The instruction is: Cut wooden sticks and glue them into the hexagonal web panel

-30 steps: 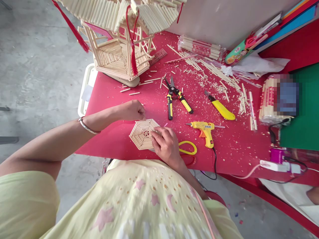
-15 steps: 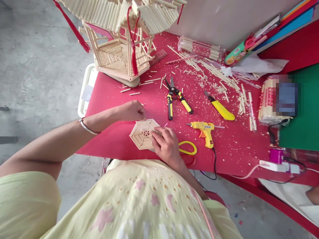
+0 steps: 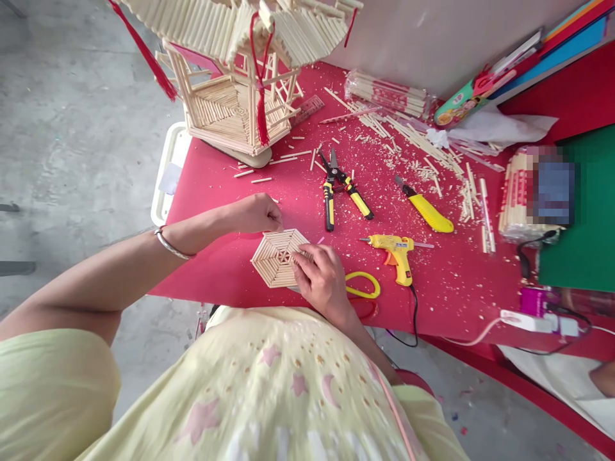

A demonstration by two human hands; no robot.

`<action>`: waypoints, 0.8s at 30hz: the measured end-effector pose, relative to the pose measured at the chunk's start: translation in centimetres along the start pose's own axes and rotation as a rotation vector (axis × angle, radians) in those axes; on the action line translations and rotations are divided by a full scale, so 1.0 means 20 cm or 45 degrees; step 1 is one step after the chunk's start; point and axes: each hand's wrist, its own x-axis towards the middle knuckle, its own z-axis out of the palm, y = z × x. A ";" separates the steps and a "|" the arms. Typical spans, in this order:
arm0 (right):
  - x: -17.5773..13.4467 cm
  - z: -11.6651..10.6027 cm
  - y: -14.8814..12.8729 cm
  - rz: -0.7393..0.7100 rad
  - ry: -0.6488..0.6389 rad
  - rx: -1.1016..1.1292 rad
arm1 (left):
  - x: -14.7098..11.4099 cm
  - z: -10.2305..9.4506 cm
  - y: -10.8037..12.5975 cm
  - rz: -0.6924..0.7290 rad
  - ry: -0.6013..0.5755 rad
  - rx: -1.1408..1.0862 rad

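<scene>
A flat hexagonal panel of thin wooden sticks (image 3: 275, 261) lies near the front edge of the red table, its sticks laid in rings round a small open centre. My right hand (image 3: 323, 276) grips its right side, thumb and fingers closed over that edge. Just beyond the panel's upper edge is my left hand (image 3: 259, 213), curled closed with the fingers pointing down; whatever it may hold is hidden. Scissors with a yellow handle (image 3: 364, 285) lie beside my right wrist, their blades out of sight.
A stick-built pavilion (image 3: 225, 121) with red tassels stands at the back left. Pruning shears (image 3: 342, 189), a yellow utility knife (image 3: 430, 211) and a corded glue gun (image 3: 396, 251) lie to the right. Loose sticks (image 3: 413, 137) and crumbs are scattered behind them, near bagged sticks (image 3: 387, 93).
</scene>
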 end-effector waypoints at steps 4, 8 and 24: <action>-0.01 0.00 0.00 -0.001 0.001 -0.007 | 0.00 0.00 0.00 0.017 0.008 -0.008; -0.01 0.00 0.00 -0.005 0.001 -0.017 | 0.00 0.01 0.00 0.008 0.022 -0.012; 0.00 -0.01 0.00 -0.008 0.011 -0.018 | -0.01 0.01 0.00 0.002 0.033 0.001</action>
